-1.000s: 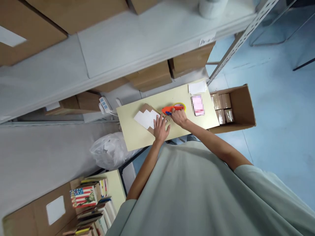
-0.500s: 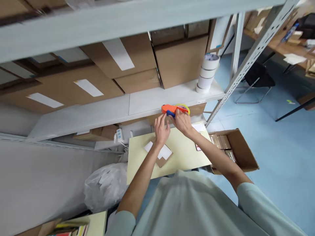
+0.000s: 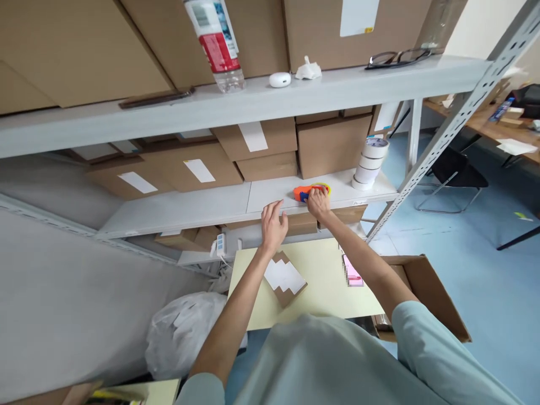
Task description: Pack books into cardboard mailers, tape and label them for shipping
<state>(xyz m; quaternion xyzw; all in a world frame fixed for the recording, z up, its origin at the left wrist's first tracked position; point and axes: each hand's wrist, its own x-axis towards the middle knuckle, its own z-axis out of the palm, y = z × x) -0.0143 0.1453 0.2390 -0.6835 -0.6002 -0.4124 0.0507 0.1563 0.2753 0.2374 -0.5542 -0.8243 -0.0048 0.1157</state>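
My right hand (image 3: 318, 203) grips an orange and blue tape dispenser (image 3: 304, 193) with a yellow roll, resting it on the white middle shelf (image 3: 198, 205). My left hand (image 3: 273, 224) hovers in front of the shelf edge with fingers loosely spread, holding nothing. Below my hands, a small brown cardboard parcel with white labels (image 3: 285, 277) lies on the pale yellow table (image 3: 320, 278). A pink pad (image 3: 351, 271) lies on the table beside my right forearm.
A stack of white tape rolls (image 3: 368, 163) stands right of the dispenser. Cardboard boxes (image 3: 331, 143) fill the shelves. The top shelf carries a bottle (image 3: 214, 42), an earbud case (image 3: 280, 79) and glasses (image 3: 399, 57). An open carton (image 3: 430, 295) and a white plastic bag (image 3: 185, 332) flank the table.
My right hand lifted the tape dispenser from the table up onto the middle shelf. My left hand left the parcel and rose too. The view tilted upward.
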